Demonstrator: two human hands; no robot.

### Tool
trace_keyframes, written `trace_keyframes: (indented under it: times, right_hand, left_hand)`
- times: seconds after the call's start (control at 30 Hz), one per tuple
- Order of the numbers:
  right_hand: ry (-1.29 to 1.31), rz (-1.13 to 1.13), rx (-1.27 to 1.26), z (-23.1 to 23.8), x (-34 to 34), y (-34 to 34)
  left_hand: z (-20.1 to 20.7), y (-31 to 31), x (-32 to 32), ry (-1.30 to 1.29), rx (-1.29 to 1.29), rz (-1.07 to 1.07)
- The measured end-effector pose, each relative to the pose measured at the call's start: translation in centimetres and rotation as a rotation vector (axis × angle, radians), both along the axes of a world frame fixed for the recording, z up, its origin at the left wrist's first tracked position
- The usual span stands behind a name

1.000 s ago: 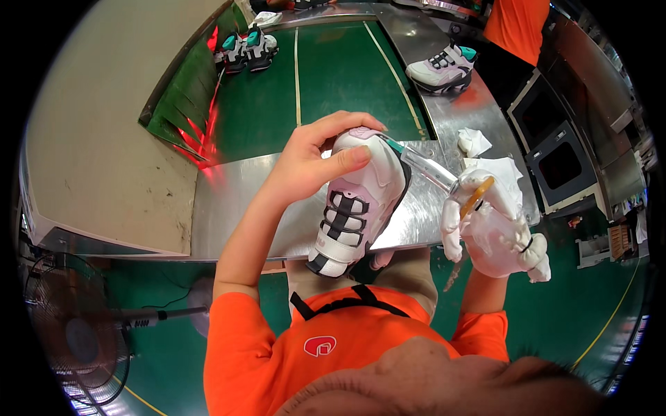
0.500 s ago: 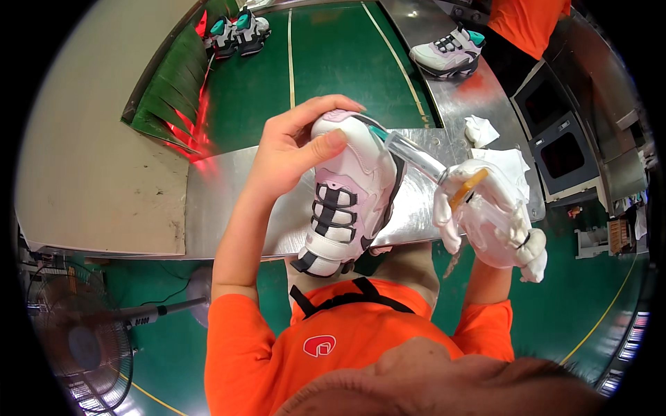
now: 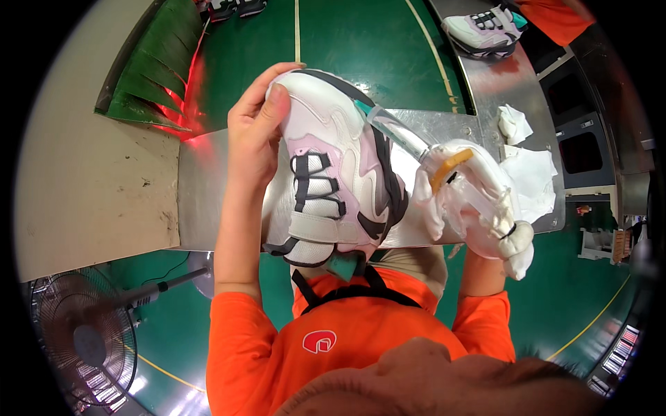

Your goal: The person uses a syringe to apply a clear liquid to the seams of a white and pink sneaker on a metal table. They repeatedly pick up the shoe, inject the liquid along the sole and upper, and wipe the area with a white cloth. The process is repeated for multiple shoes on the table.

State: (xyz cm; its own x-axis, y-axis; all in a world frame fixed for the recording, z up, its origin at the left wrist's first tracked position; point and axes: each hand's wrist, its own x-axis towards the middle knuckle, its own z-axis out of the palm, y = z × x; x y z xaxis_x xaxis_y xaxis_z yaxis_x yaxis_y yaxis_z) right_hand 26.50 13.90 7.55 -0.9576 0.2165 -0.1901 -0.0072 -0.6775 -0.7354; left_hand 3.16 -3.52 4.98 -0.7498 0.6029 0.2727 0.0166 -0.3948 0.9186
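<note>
Plainly, I see a red emblem [image 3: 319,341] on the shirt [image 3: 253,333]. My left grip [image 3: 258,128] clasps a sneaker [image 3: 326,128], my right grip [image 3: 475,194] a clear tube [image 3: 399,130]; crumpled tissue [image 3: 514,125] sits on the desk [image 3: 208,201].

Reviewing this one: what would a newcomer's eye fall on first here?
The white-and-lilac sneaker, front and centre, its toe end held in the left grip. Next, just right of it, the teal-tipped clear tube, held in the white-covered right grip and angled toward the sneaker's edge. Then the red glow by the slitted green curtain, upper left.
</note>
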Motion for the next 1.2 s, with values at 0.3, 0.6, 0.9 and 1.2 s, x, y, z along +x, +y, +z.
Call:
trace_keyframes:
  times: [0.3,0.6,0.9,1.2]
  right_hand:
    - [-0.112,0.018,0.026,-1.0,-2.1,-0.7]
    - [0.008,0.103,0.070,-2.9,-2.0,0.1]
    - [0.368,0.237,-0.042,-6.1,0.1,2.4]
    - [0.488,0.295,-0.092,-7.7,2.1,3.4]
  left_hand:
    - [-2.0,-0.2,-1.1,-0.175,-0.022,0.147]
    - [-2.4,-0.2,-0.9,-0.237,-0.029,0.215]
    - [-2.6,-0.4,-1.1,-0.256,-0.036,0.207]
    - [-2.6,-0.4,-1.0,-0.288,-0.008,0.197]
